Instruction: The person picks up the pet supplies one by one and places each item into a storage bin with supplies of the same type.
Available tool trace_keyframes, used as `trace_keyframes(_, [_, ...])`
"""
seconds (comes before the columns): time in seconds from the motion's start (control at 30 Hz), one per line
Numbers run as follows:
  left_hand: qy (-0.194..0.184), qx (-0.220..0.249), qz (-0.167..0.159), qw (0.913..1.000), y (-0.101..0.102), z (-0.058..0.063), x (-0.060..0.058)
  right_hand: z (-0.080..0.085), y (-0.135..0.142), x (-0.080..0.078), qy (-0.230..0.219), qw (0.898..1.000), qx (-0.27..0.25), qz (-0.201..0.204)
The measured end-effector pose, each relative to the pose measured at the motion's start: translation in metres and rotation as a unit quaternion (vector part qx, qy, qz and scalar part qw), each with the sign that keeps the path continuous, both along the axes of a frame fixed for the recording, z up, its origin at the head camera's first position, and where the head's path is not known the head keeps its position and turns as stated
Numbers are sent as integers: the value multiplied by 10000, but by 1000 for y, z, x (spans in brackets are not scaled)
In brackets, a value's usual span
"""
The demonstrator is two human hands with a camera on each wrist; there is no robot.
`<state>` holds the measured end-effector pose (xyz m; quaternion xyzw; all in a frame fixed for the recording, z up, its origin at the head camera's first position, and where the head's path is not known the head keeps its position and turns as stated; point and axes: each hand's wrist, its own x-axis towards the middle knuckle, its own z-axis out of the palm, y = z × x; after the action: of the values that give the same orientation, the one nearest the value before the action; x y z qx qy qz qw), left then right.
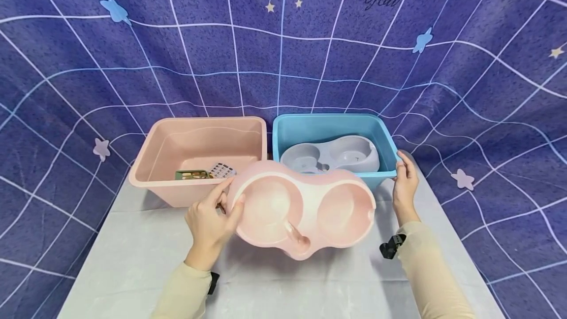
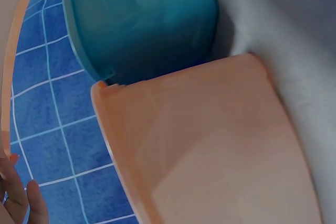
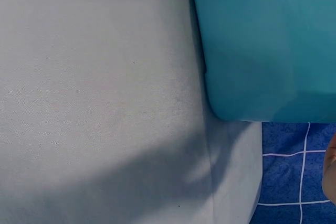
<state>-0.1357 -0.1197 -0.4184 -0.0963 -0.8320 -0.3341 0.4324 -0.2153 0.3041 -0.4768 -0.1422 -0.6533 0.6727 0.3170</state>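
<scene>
A pink double pet bowl [image 1: 310, 206], two round hollows side by side with a small channel between them, is held up in front of the bins, its hollows facing the head camera. My left hand [image 1: 210, 223] grips its left end, with the thumb over the rim. At the front right corner of the blue bin [image 1: 323, 122], my right hand [image 1: 404, 186] holds the rim. Inside that bin lies a grey double pet bowl [image 1: 330, 154]. Only small parts of the hands show in the wrist views.
Left of the blue bin stands a pink bin [image 1: 177, 188]. In it are a green-edged item [image 1: 192, 175] and a pale slotted item [image 1: 222, 170]. A white-covered table [image 1: 133, 260] lies beneath, with a patterned purple-blue cloth [image 1: 266, 48] behind.
</scene>
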Motion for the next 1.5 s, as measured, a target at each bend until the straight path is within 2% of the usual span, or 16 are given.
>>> trace_keyframes(0.3, [-198,-33,-26,9998,6,29,-18,1,2,-1,-111,9999,27,-9])
trace_keyframes(0.5, [-345,-12,167,9993,12,42,-33,0,2,-1,-59,10000,32,49])
trace_keyframes(0.77, [-860,-52,187,9961,26,52,-58,0,4,-1,35,9999,-107,62])
trace_keyframes(1.07, [-1534,-285,360,9871,42,60,-86,1,2,-3,159,9987,-437,197])
trace_keyframes(1.27, [-2054,-440,391,9769,54,65,-103,-8,9,-10,66,9995,-299,111])
trace_keyframes(1.5, [-2404,-298,338,9696,69,69,-120,-18,13,-15,42,9996,-271,-66])
